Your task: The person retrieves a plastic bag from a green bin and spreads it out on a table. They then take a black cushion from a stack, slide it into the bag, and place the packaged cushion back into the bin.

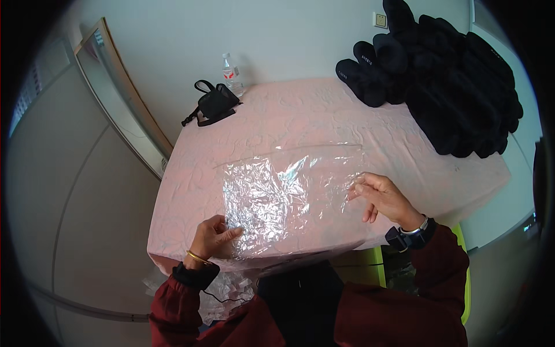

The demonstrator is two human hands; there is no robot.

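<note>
A clear, crinkled plastic bag (pixel 263 199) lies spread over the near part of the pink cloth, its left half shining with reflections. My left hand (pixel 214 238) grips its lower left edge, thumb on top and fingers curled below. At the bag's right side is my right hand (pixel 383 198), fingers bent but apart. Its fingertips are at the film; whether they press on it is hard to make out.
A pink patterned cloth (pixel 300 115) covers the table. Black soft rounded pieces (pixel 457 87) are heaped at the far right. A black strapped pouch (pixel 217 104) and a plastic bottle (pixel 230 74) stand far left. Crumpled clear plastic (pixel 222 295) lies below the near edge, beside a yellow-green bin (pixel 462 277).
</note>
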